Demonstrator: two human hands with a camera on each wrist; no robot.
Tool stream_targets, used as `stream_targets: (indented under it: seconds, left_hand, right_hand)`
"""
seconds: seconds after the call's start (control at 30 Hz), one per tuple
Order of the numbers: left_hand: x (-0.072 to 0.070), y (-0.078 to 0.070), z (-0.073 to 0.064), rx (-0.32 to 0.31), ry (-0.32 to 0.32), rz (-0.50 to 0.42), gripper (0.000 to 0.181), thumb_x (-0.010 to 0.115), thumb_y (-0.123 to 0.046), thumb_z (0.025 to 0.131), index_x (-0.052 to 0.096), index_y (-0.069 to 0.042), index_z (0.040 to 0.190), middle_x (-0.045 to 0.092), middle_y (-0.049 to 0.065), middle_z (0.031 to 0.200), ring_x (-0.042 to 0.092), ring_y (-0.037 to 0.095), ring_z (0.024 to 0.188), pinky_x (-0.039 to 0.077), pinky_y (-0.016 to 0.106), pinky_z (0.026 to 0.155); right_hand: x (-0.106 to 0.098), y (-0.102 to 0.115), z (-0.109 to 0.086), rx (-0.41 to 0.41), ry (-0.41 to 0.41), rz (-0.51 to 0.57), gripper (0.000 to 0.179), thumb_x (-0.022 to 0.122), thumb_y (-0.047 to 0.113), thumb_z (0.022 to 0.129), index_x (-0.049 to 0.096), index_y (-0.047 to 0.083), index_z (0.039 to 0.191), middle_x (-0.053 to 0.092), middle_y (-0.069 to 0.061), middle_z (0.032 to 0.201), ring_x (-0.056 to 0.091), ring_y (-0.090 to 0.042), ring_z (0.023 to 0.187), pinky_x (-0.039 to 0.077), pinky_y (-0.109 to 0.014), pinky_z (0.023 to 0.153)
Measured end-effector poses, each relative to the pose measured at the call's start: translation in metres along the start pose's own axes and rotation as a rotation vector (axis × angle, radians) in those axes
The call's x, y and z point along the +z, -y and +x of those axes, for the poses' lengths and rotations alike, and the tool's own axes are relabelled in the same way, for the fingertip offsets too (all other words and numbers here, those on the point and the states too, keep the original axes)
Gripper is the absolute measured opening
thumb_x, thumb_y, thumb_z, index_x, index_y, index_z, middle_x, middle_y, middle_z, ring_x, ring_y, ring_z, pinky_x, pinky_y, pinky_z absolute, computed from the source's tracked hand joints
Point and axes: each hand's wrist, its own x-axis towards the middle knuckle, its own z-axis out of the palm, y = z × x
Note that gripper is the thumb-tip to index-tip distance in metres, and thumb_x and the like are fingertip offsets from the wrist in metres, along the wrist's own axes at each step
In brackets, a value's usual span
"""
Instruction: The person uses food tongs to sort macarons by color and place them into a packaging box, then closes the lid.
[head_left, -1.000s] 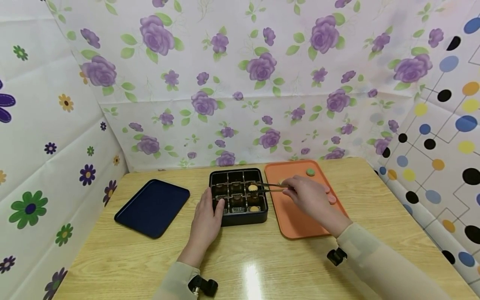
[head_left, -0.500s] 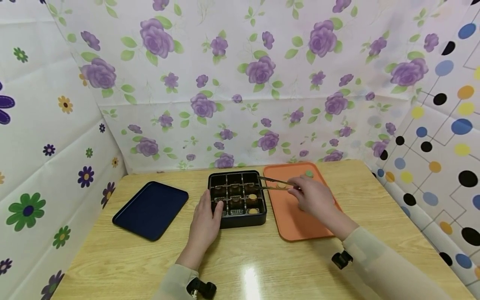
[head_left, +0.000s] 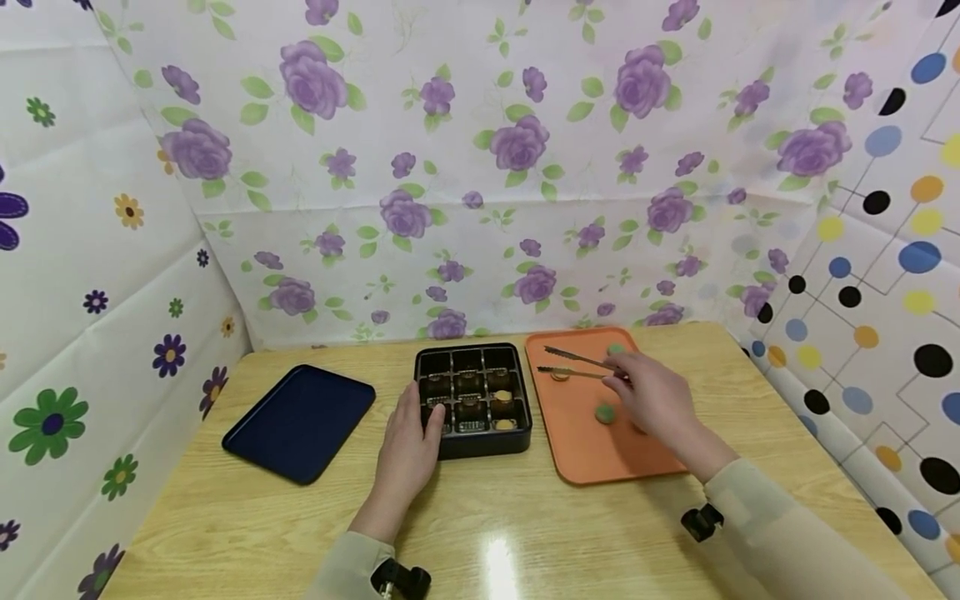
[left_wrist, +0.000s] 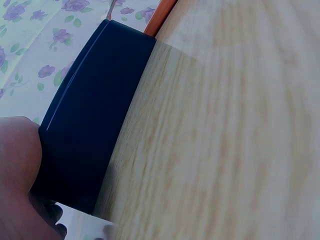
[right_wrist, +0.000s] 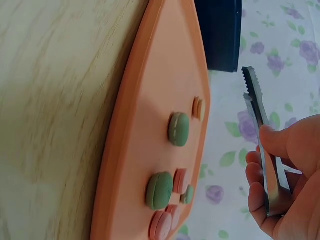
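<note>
My left hand (head_left: 408, 442) holds the near left corner of a dark divided box (head_left: 486, 451), fingers along its left side and thumb over the rim. Two yellow macarons (head_left: 503, 397) sit in the box's right column, in the middle and front compartments. My right hand (head_left: 656, 398) grips metal tongs (right_wrist: 267, 150) above an orange tray (head_left: 581, 454). The tongs' arms are spread with nothing between them, and their tips overlap the tray's left part near a yellow macaron (head_left: 559, 374). Green macarons (right_wrist: 178, 129) and pink macarons (right_wrist: 162, 225) also lie on the tray.
A dark blue flat tray or lid (head_left: 300, 421) lies at the left of the wooden table (head_left: 450, 533). Flower-patterned cloth (head_left: 450, 167) stands behind the table and at the left, dotted cloth (head_left: 885, 292) at the right.
The tongs have let go of a yellow macaron in the box's right column, middle row, and moved right over the orange tray. The left hand keeps its place on the box.
</note>
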Motion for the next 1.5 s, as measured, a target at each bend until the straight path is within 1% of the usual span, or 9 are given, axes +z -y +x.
stream_targets:
  seconds: [0.1,0.2,0.4,0.77,0.93,1.07,1.23,1.33,1.5]
  left_hand:
    - [0.002,0.001,0.001,0.002,0.008,0.002,0.08,0.042,-0.051,0.12,0.012,-0.004,0.178,0.015,0.023,0.182,0.015,0.046,0.167,0.019,0.067,0.131]
    - [0.003,0.001,0.002,0.002,0.017,0.0,0.081,0.042,-0.051,0.12,0.01,-0.005,0.178,0.014,0.023,0.182,0.014,0.044,0.167,0.018,0.065,0.132]
    - [0.0,0.003,0.003,-0.016,0.014,0.008,0.08,0.042,-0.05,0.12,0.01,-0.004,0.178,0.014,0.023,0.182,0.014,0.046,0.167,0.019,0.067,0.131]
    - [0.002,0.001,0.005,-0.002,0.008,-0.004,0.08,0.042,-0.051,0.12,0.011,-0.004,0.178,0.015,0.024,0.182,0.015,0.047,0.166,0.02,0.068,0.13]
    - [0.005,0.002,0.002,-0.006,0.015,0.001,0.08,0.043,-0.05,0.12,0.011,-0.003,0.177,0.014,0.023,0.182,0.014,0.046,0.167,0.02,0.067,0.131]
    - [0.005,0.002,0.001,-0.009,0.016,-0.005,0.08,0.043,-0.049,0.121,0.011,-0.004,0.178,0.014,0.023,0.182,0.014,0.046,0.167,0.02,0.067,0.131]
    - [0.003,0.003,0.002,-0.011,0.021,-0.003,0.08,0.041,-0.05,0.121,0.01,-0.004,0.178,0.014,0.024,0.182,0.014,0.047,0.166,0.019,0.068,0.131]
    - [0.001,0.004,0.002,-0.014,0.019,-0.002,0.079,0.041,-0.049,0.121,0.01,-0.004,0.178,0.014,0.023,0.182,0.013,0.047,0.167,0.019,0.068,0.131]
    - [0.003,0.004,0.003,-0.007,0.017,-0.001,0.079,0.041,-0.05,0.121,0.01,-0.004,0.178,0.014,0.024,0.182,0.013,0.047,0.167,0.019,0.067,0.131]
  right_hand:
    - [-0.002,-0.006,-0.002,0.012,0.002,0.0,0.034,0.077,0.022,0.108,0.075,0.007,0.139,0.075,-0.011,0.115,0.072,-0.025,0.086,0.057,-0.041,0.062]
    - [-0.001,-0.012,-0.002,0.017,-0.005,-0.003,0.034,0.078,0.02,0.107,0.076,0.005,0.137,0.075,-0.013,0.114,0.072,-0.027,0.087,0.058,-0.043,0.063]
    - [0.007,-0.021,0.0,0.031,0.017,-0.002,0.032,0.079,0.022,0.106,0.077,0.005,0.132,0.074,-0.013,0.111,0.073,-0.028,0.087,0.06,-0.046,0.066]
    - [0.014,-0.036,0.002,0.056,0.052,-0.011,0.023,0.075,0.027,0.109,0.079,0.007,0.118,0.071,-0.009,0.099,0.063,-0.019,0.073,0.052,-0.039,0.058]
    - [0.017,-0.038,0.001,0.074,0.072,-0.011,0.024,0.076,0.026,0.109,0.08,0.006,0.122,0.072,-0.009,0.102,0.067,-0.021,0.079,0.057,-0.042,0.062]
    - [0.021,-0.039,0.001,0.069,0.075,-0.015,0.024,0.077,0.023,0.108,0.08,0.006,0.124,0.073,-0.009,0.105,0.07,-0.023,0.084,0.06,-0.045,0.068]
    - [0.026,-0.039,0.003,0.046,0.074,-0.021,0.019,0.077,0.021,0.108,0.081,0.006,0.12,0.074,-0.009,0.104,0.071,-0.024,0.085,0.061,-0.046,0.07]
    - [0.029,-0.039,0.005,0.035,0.079,-0.017,0.02,0.076,0.02,0.109,0.08,0.006,0.122,0.075,-0.009,0.105,0.071,-0.024,0.085,0.061,-0.046,0.071]
    - [0.028,-0.039,0.007,0.047,0.069,-0.031,0.019,0.077,0.021,0.108,0.081,0.008,0.121,0.075,-0.008,0.104,0.07,-0.023,0.083,0.06,-0.047,0.069]
